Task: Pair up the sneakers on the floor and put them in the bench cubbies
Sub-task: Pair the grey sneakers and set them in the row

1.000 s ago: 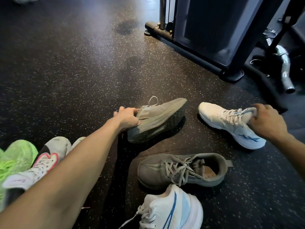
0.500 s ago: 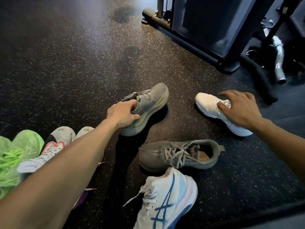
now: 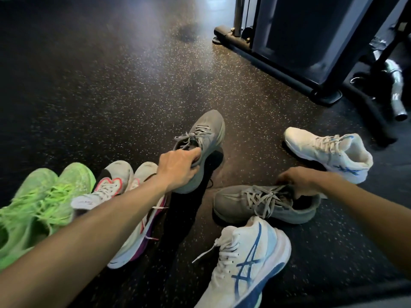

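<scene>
Counting eight sneakers: two grey (image 3: 206, 134), two green (image 3: 44, 196), four white (image 3: 329, 150).

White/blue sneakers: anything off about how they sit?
Yes. The pair is split: one white sneaker stands upright at far right, its mate lies nearest the camera, with a grey sneaker between them.

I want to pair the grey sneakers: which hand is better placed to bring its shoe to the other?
Left. The left hand already holds one grey sneaker by the collar, tilted off the floor; the right hand only reaches into the other grey sneaker.
</scene>
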### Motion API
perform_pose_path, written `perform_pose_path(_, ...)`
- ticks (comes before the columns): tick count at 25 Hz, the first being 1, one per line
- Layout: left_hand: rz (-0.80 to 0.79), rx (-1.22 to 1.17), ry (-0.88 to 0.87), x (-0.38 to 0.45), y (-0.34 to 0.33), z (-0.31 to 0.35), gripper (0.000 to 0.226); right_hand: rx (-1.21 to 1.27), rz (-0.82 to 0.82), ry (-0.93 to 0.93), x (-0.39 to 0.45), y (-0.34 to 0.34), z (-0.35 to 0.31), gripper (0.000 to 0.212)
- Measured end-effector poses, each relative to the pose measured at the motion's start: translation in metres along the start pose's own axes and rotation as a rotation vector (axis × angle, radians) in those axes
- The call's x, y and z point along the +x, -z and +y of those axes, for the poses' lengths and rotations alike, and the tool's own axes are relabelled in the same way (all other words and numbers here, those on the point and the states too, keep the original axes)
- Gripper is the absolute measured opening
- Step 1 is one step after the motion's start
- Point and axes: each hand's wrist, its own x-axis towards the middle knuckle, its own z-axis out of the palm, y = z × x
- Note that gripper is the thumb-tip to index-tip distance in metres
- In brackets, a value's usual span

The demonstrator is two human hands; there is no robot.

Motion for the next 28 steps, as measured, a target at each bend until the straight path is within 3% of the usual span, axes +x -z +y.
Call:
perform_pose_path(3,0.011,0.008,0.026,-0.024,0.0,0.001,0.02,-0.174,0.266,-0.068,-0.005,-0.02,0.003,0.046)
perform_pose_path(10,0.071,-0.008,0.104,-0.062,0.0,0.003,0.015,-0.276,0.496,-0.203,-0.037,-0.002,-0.002,0.026)
perform_pose_path(18,0.059,-0.016,0.174,-0.092,0.008,0.014,0.017,0.207,0.675,-0.297,-0.052,0.037,-0.049,0.014)
perform_pose_path(28,-0.055,-0.04,0.197,-0.131,-0.007,0.027,0.017,0.841,0.549,-0.294,-0.017,-0.001,-0.167,0.022)
